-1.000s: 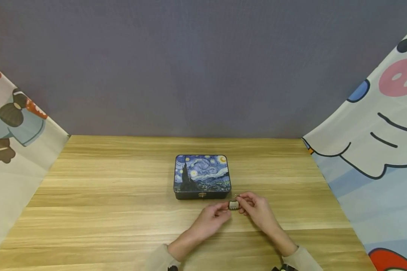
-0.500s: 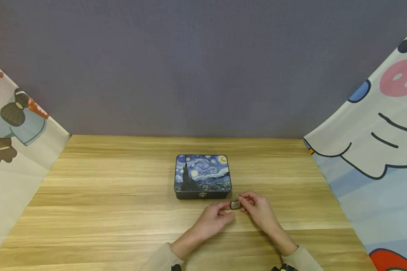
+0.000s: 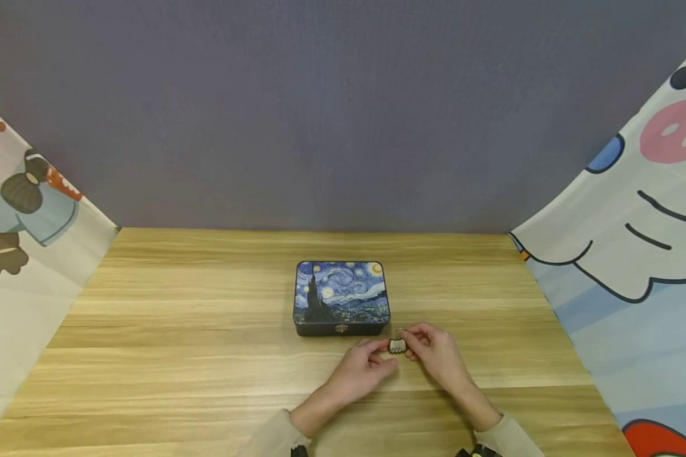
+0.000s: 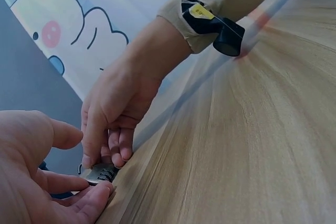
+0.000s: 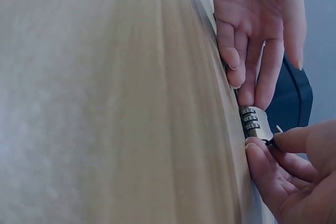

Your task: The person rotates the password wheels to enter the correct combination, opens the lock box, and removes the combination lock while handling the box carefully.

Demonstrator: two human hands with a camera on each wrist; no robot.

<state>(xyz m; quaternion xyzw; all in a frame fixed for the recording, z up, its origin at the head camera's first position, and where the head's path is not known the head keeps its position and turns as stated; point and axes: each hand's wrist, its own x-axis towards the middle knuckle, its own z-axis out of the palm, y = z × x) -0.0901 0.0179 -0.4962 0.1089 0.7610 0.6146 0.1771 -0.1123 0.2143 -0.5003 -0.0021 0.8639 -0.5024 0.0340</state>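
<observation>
A small combination padlock with several number wheels along one side lies between my hands, close over the table. My right hand pinches its right end by the shackle, between thumb and fingers. From the other side, my left hand touches the lock's left end with extended fingertips, its thumb held apart from them. Just behind the hands stands a dark tin box with a starry-night painting on its lid. A small brass clasp sits on the box's front, lid down.
The wooden table stretches out on both sides of the box. A grey curtain hangs behind its back edge. Cartoon-printed cloths flank it on the left and right. Each wrist carries a black strap-on camera.
My left hand and the padlock have shifted slightly to the right since a second ago. My right hand has barely moved; the box stays put.
</observation>
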